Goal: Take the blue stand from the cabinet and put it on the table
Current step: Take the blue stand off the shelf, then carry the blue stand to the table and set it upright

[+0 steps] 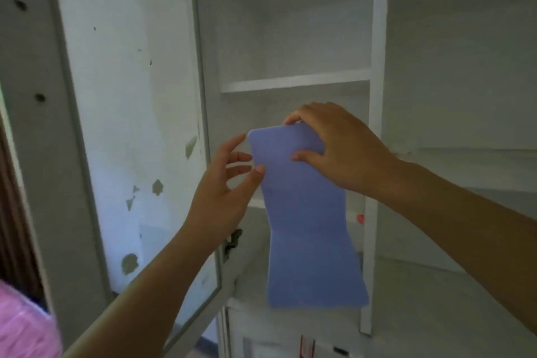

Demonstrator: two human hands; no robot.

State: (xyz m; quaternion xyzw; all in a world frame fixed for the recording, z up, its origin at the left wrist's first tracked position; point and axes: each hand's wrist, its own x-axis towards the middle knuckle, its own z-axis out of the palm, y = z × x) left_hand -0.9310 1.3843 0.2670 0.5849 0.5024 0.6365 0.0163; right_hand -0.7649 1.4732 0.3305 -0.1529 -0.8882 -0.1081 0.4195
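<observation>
Blue stand (305, 212) before the open cabinet (296, 86), right hand (334, 148) clamped on top, left hand (229, 180) apparently loose.

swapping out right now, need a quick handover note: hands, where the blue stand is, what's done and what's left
Right hand: gripping the top edge of the blue stand, which hangs in front of the open cabinet.
Left hand: open, fingertips at the stand's left edge, not gripping.
Done: cabinet door open, stand in hand and seemingly off the shelf.
Left: carry it to the table, which is not in view, and set it down.
</observation>
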